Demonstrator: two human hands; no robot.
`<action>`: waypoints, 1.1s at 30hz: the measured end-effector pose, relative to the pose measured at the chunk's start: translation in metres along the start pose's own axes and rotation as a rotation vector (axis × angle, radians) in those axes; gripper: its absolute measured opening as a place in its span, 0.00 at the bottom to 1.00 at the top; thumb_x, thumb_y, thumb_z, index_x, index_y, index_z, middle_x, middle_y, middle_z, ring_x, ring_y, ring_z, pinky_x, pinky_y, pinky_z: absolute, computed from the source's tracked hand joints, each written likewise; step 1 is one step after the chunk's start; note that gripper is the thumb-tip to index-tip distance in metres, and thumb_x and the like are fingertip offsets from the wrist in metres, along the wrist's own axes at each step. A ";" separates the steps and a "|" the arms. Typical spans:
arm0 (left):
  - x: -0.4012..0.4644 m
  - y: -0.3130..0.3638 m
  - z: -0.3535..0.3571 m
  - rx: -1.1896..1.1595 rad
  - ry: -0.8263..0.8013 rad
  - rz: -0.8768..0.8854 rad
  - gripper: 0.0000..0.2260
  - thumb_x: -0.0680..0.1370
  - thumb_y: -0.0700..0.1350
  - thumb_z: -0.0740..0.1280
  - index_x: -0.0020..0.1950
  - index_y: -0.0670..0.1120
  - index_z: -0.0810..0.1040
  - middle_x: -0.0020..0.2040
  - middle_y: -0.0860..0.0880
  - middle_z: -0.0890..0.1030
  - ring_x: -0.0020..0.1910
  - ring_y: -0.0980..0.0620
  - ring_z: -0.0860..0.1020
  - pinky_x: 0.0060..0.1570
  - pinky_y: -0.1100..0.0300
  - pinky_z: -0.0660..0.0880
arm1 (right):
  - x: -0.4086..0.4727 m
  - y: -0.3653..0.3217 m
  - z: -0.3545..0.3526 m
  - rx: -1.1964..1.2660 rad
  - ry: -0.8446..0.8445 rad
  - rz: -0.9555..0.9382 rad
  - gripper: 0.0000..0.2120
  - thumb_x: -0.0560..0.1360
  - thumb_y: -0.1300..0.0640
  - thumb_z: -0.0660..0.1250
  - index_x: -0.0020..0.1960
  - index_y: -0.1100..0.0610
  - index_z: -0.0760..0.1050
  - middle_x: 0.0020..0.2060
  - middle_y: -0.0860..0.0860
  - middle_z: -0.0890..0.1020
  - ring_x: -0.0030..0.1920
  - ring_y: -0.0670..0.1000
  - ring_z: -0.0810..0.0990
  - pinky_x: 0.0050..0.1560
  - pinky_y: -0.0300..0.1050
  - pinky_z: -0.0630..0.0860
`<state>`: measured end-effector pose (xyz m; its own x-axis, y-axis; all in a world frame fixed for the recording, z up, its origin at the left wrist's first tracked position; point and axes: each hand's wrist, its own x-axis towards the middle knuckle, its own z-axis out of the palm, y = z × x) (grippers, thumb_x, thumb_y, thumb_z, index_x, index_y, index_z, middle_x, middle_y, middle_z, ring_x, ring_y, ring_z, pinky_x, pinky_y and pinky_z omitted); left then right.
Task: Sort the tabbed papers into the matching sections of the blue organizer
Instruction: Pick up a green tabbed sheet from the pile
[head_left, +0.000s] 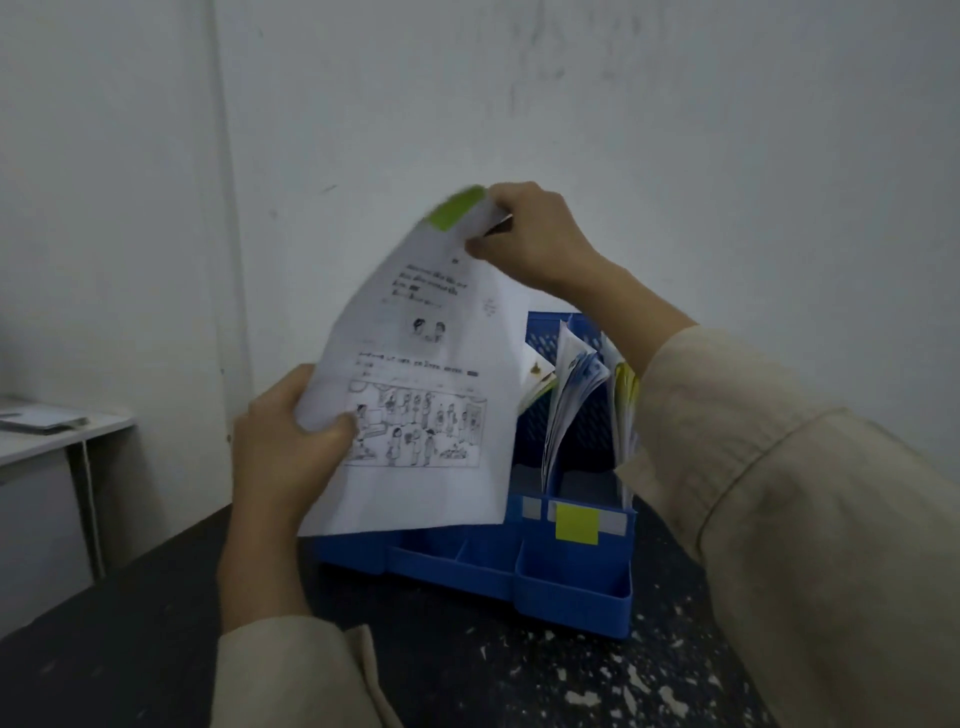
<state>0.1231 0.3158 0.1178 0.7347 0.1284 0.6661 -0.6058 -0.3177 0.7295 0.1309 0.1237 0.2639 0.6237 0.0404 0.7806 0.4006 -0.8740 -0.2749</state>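
Observation:
I hold a white printed sheet (415, 415) with drawings and a green tab (456, 208) at its top corner, raised in front of the blue organizer (571, 577). My left hand (288, 447) grips the sheet's lower left edge. My right hand (530, 236) pinches its top corner beside the tab. The organizer stands on the dark table, its left part hidden behind the sheet. Its upright sections hold several papers (571, 395). A yellow-green label (576, 524) is stuck on the front of the right section.
The dark speckled table (571, 675) carries the organizer, whose low front trays (467, 558) face me. A white wall rises close behind. A pale desk (52, 431) with papers on it stands at the far left.

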 end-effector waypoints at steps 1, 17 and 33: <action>0.001 0.003 0.001 0.004 -0.033 0.019 0.16 0.73 0.33 0.66 0.43 0.56 0.75 0.38 0.61 0.75 0.33 0.72 0.74 0.28 0.78 0.68 | 0.001 0.007 -0.002 0.028 0.032 0.035 0.11 0.72 0.63 0.66 0.51 0.67 0.77 0.49 0.60 0.81 0.51 0.57 0.79 0.54 0.53 0.74; 0.010 0.012 0.003 0.031 0.399 0.365 0.09 0.77 0.40 0.66 0.56 0.45 0.81 0.46 0.54 0.80 0.42 0.57 0.78 0.40 0.74 0.72 | -0.013 0.031 0.011 0.590 -0.032 0.403 0.25 0.75 0.62 0.66 0.69 0.67 0.63 0.65 0.62 0.72 0.62 0.59 0.75 0.58 0.55 0.76; 0.013 0.010 0.043 0.062 0.199 0.413 0.09 0.78 0.39 0.65 0.53 0.49 0.82 0.34 0.51 0.79 0.31 0.58 0.72 0.30 0.74 0.66 | -0.066 0.048 0.059 -0.731 -0.737 -0.018 0.28 0.80 0.40 0.52 0.77 0.43 0.46 0.75 0.54 0.58 0.74 0.57 0.54 0.72 0.53 0.52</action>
<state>0.1393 0.2737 0.1273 0.3593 0.1557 0.9201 -0.8114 -0.4349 0.3904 0.1483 0.1079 0.1662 0.9760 0.1275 0.1766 0.0626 -0.9407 0.3334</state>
